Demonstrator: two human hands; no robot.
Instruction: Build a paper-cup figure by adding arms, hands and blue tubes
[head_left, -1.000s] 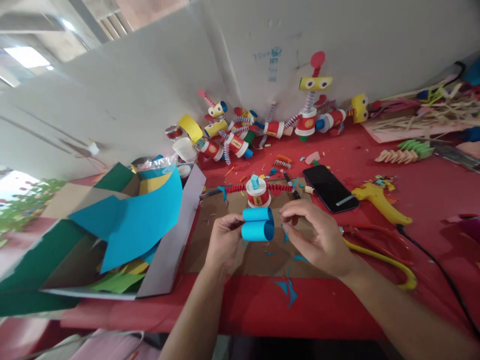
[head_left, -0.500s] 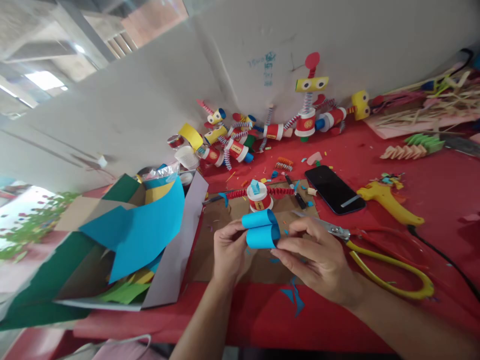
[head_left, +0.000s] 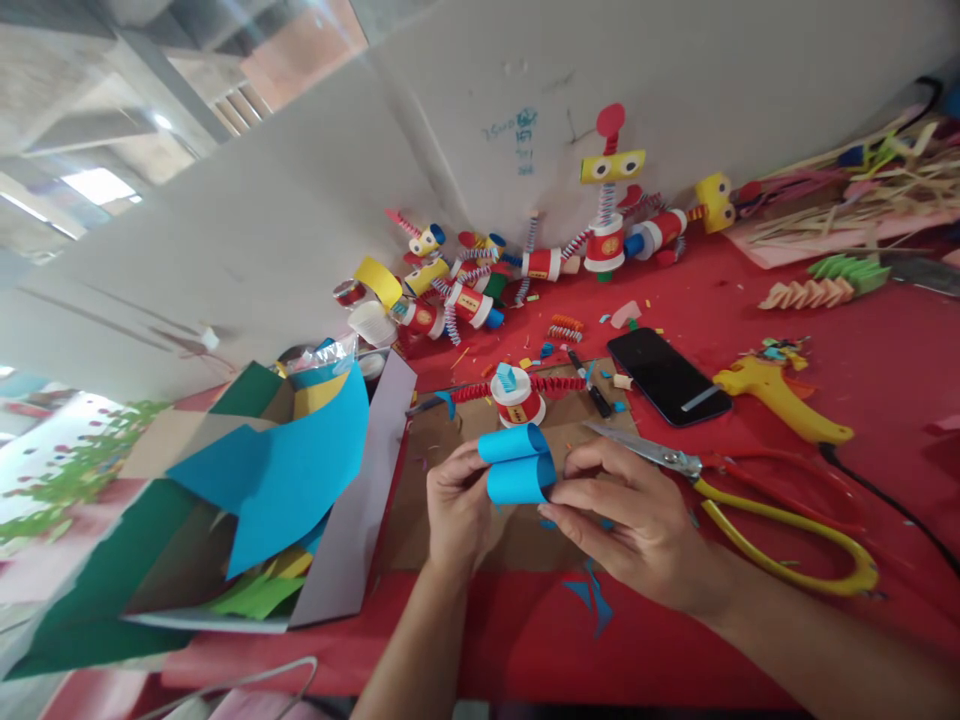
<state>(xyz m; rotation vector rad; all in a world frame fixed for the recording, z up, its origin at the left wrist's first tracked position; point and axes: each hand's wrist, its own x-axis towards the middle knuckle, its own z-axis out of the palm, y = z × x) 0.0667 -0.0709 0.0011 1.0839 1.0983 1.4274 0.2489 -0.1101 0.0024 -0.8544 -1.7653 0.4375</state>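
A blue paper strip curled into two loops (head_left: 517, 464) is held over a brown cardboard mat (head_left: 450, 520). My left hand (head_left: 455, 505) pinches its left end, fingers closed on it. My right hand (head_left: 626, 520) grips the right side of the lower loop with thumb and fingers. Just beyond the loops stands a small red and white cup figure with red coiled arms (head_left: 517, 393).
Yellow-handled scissors (head_left: 750, 500) lie right of my right hand. A black phone (head_left: 667, 376) and a yellow glue gun (head_left: 780, 398) lie farther right. Stacked coloured paper sheets (head_left: 277, 470) sit at left. Several paper cup robots (head_left: 525, 255) stand against the white wall.
My right hand has come in from beside the blue loops and closed on their right side. The scissors, hidden before, now show beside it.
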